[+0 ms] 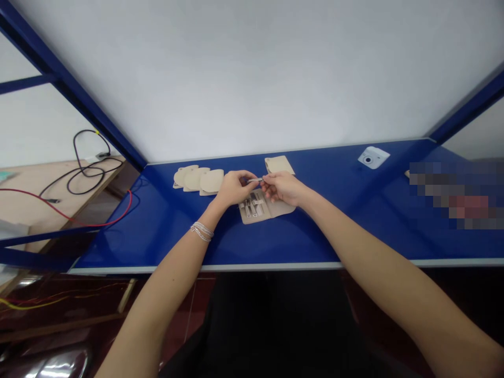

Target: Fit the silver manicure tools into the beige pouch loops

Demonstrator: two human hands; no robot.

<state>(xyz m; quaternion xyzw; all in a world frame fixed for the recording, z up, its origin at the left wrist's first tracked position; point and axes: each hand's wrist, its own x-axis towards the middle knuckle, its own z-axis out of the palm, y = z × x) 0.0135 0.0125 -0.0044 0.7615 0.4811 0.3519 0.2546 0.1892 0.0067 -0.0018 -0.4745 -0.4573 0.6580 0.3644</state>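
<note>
A: What is the left hand (234, 187) doing, relative to the open case (282, 207)?

B: It is hovering just above the open case's left part, its thumb and fingers narrowing around one end of a small metal tool (255, 180). A silvery bracelet (202, 231) is encircling that wrist.

A: And the right hand (285, 187)?

B: It is hovering above the open case's right part, its thumb and forefinger pinching the tool's other end, the remaining fingers curling loosely below. The tool itself is spanning the gap between the hands, over the far edge of the open case; its exact kind is too small to tell.

A: What is the open case holding?

B: Several slender metal implements (252, 206) are lying side by side in its left half.

A: Which objects are surrounding it?

B: Folded beige cases (211, 181) are overlapping in a row to its left, another folded case (280, 165) is lying just beyond it, and a white camera (373, 157) is resting well to its right. All are occupying the blue tabletop (315, 241) beneath the open case.
</note>
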